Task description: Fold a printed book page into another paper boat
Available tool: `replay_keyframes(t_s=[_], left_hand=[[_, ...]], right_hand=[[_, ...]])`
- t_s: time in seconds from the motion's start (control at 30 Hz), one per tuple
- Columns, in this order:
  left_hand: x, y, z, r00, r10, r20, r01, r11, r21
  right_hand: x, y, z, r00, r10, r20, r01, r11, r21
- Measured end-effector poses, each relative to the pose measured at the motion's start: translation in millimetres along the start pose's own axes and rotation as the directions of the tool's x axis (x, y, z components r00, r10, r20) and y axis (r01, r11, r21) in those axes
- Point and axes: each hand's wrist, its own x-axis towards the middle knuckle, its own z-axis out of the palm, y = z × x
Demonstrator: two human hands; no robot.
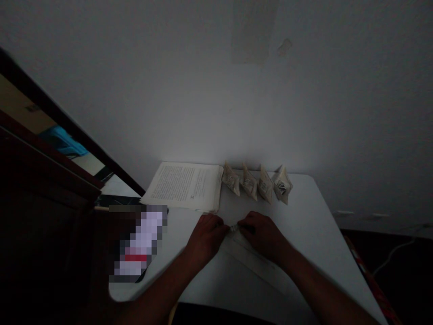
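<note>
Between my left hand [210,235] and my right hand [261,235] is a small piece of folded paper [233,228], pinched from both sides by the fingertips. Most of it is hidden by the fingers, and the dim light blurs its shape. Both hands are closed and rest low over the white table [209,282]. Just below them a pale strip [260,262], apparently paper, lies on the tabletop. Beyond my hands several folded paper boats [265,184] stand in a row.
A stack of printed pages [177,185] lies at the table's back left. A phone-like device [144,243], blurred out, is at the left edge. The wall [203,99] rises behind the table. A dark-framed mirror [74,126] leans at left. A pale cable [394,250] hangs at right.
</note>
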Motion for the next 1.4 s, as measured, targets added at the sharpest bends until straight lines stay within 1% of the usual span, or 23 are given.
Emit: replay_keyframes(t_s=[0.23,0.37,0.6,0.7,0.8,0.93,1.0,1.17,1.4], left_hand=[[-1,-1,-4.5,0.999,0.025,0.026,-0.024,0.999,-0.036],[-2,1,-9.3,0.998,0.008,0.063,-0.004,0.998,-0.061],[0,4,-17.5,0.996,-0.013,0.086,0.022,0.995,-0.1],[0,3,-16.6,0.995,-0.058,0.083,0.069,0.989,-0.131],[5,2,-12.3,0.986,-0.151,0.069,0.161,0.974,-0.161],[17,2,-6.2,0.944,-0.312,0.105,0.325,0.936,-0.136],[23,3,-4.3,0.923,-0.36,0.135,0.372,0.924,-0.086],[30,6,-1.4,0.899,-0.403,0.172,0.408,0.913,0.006],[29,5,-0.9,0.901,-0.403,0.163,0.41,0.912,-0.013]], right_hand=[[2,-2,0,1.0,0.009,-0.012,-0.009,1.0,0.001],[5,-6,3,0.998,0.05,-0.022,-0.051,0.999,-0.008],[4,-9,10,0.993,0.102,-0.06,-0.106,0.993,-0.061],[3,-9,12,0.993,0.097,-0.067,-0.102,0.992,-0.068],[3,-9,12,0.994,0.078,-0.071,-0.084,0.993,-0.08],[3,-9,13,0.995,0.077,-0.066,-0.083,0.993,-0.088],[3,-9,13,0.995,0.079,-0.068,-0.085,0.993,-0.084],[3,-9,12,0.994,0.082,-0.067,-0.087,0.993,-0.082],[4,-9,13,0.995,0.083,-0.055,-0.087,0.992,-0.092]])
